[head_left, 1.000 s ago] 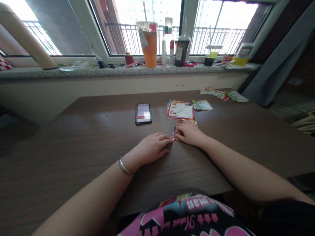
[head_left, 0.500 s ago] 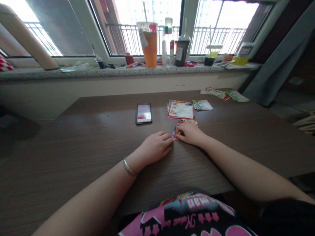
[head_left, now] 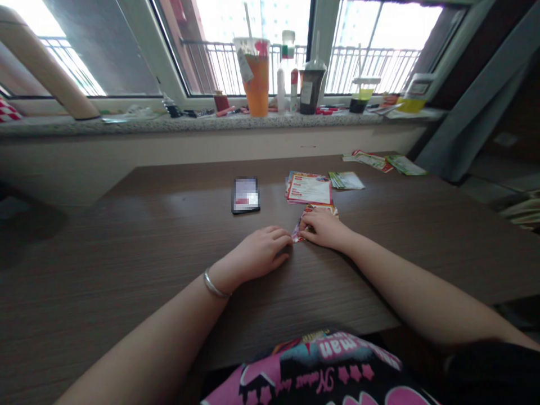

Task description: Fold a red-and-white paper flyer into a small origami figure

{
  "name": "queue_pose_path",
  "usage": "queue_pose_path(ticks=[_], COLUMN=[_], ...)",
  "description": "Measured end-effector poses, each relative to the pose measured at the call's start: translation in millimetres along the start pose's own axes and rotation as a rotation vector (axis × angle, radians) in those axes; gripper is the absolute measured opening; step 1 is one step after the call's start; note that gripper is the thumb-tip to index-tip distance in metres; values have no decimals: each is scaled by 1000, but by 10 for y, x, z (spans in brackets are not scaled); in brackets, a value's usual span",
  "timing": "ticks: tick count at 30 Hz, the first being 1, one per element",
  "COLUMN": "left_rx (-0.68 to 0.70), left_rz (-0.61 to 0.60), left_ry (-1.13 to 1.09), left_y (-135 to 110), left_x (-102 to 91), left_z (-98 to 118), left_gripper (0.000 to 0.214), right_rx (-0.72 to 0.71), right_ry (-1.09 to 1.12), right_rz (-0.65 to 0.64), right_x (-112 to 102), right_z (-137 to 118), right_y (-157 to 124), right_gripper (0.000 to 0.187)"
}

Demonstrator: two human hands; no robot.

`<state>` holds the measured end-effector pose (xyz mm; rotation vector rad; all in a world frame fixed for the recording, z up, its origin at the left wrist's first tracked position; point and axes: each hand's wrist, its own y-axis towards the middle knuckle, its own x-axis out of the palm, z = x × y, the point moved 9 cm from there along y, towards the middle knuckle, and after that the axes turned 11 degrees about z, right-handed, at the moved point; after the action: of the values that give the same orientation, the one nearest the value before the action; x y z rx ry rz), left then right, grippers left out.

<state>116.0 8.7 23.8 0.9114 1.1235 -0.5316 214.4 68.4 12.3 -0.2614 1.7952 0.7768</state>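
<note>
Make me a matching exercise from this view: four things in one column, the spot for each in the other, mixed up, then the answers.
1. right hand
2. phone
3. silver bangle
4. cup of orange drink

A. on the windowsill
B. around the left wrist
C. over the colourful printed paper
D. on the table, left of the red-bordered card stack

Pairs: 1-C; 2-D; 3-B; 4-A

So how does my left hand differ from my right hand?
Your left hand has a silver bracelet at its wrist; your right hand has none. The right hand covers part of some colourful paper; the left hand is beside its near corner, contact unclear. Both have their backs up.
</note>
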Motion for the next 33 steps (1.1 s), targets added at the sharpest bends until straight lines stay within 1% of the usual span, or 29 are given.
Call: queue_pose_path(ticks=[7,16,20,26,29,33], left_rx=[-18,-24,-26,-32,-41,-53], left_rz=[-24,-56,-49,-17,19,86], left_ry=[-108,-146,-144,-186,-210,-184], left_y=[-22,-47,-53,-66,-52,-23], left_x=[-28,-21,-27,-39,-43,-50], left_z=[-55,-109,-124,-163,-164,-161], left_gripper=[22,23,23,18,18,24], right_rx=[-12,-33,-36,-49,-104,-217], right_ry=[8,22,34,75,97,156], right_rz=[16,21,28,48,80,108], right_x=[15,23,21,13,-9,-37], right_z=[39,43,41,19,-51,-200], right_y=[-5,-24,-26,-27,-26,-30], right_gripper=[17,17,16,15,14,14])
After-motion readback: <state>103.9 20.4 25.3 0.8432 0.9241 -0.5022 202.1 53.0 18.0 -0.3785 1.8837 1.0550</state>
